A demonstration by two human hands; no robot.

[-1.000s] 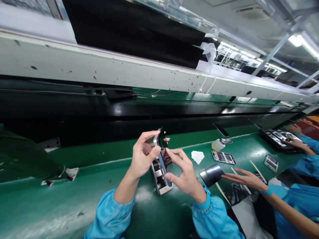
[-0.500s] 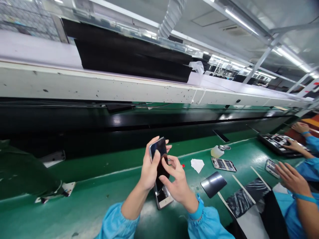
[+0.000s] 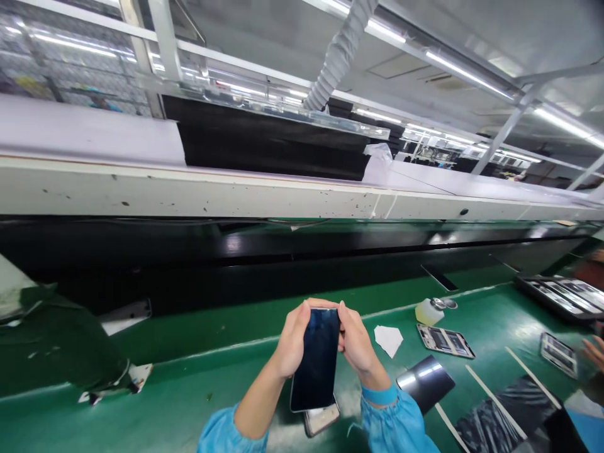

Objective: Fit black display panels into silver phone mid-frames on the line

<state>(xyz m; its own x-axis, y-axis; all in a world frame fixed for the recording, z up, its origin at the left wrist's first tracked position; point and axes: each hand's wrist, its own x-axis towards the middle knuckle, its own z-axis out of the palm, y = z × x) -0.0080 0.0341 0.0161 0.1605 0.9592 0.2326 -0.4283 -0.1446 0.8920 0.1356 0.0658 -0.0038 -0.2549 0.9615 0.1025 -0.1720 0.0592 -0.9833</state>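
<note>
Two blue sleeves (image 3: 399,418) at the bottom, and out of them two bare hands, both clamped on the same dark phone (image 3: 315,365). The left hand (image 3: 290,346) has its upper left edge, the right hand (image 3: 359,346) has the upper right, and the fingers pretty much meet behind the top end. The phone's up over the green bench (image 3: 189,409), glossy side toward the wearer. Its low end overlaps a pale-ended phone frame (image 3: 323,420) underneath — can't tell if they're touching.

Just off the right sleeve there's some crinkly black film (image 3: 491,421) with pale strips across it, then a shiny dark curved sheet (image 3: 427,382). A bit further back: a white paper scrap (image 3: 389,340), an opened phone frame (image 3: 445,340) and a small bottle (image 3: 429,311) of yellowish liquid right behind it. Over to the right is another frame (image 3: 559,354), with a co-worker's hand (image 3: 595,352) blurry at the edge, and beyond that a black tray (image 3: 542,304) full of parts.

Way left sits a dark green bundle (image 3: 66,352). Past all that — a scuffed white beam (image 3: 264,194), black sheeting (image 3: 274,141) above it, and a ribbed hose (image 3: 337,53) up top.
</note>
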